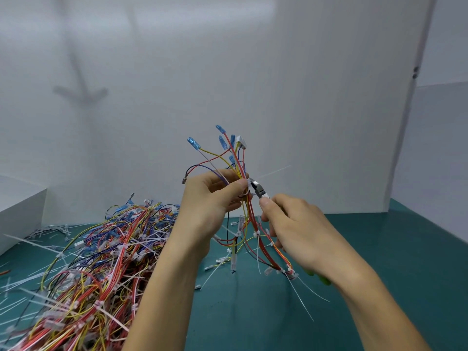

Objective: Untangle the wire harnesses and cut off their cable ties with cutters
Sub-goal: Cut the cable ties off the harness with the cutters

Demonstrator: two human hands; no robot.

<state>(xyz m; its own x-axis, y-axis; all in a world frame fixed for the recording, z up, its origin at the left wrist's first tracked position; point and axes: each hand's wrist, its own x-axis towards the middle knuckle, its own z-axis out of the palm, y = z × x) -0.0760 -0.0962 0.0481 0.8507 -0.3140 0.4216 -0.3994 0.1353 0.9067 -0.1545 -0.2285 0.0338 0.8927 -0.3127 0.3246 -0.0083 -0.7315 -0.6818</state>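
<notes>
My left hand (215,198) grips one wire harness (234,158) upright above the table, thumb and fingers pinched round its red, yellow and blue wires. Blue terminals and a white connector stick up from its top; the lower wires hang down to the mat. My right hand (293,226) holds small cutters (258,190), their metal jaws against a white cable tie (272,172) right beside my left thumb. The tie's thin tail points up to the right. Green cutter handles show below my right wrist.
A big tangled pile of harnesses (101,254) covers the left of the green mat (379,274). Loose white cable ties (30,244) lie scattered round it. A white box (20,209) stands at far left; white panels wall the back and right.
</notes>
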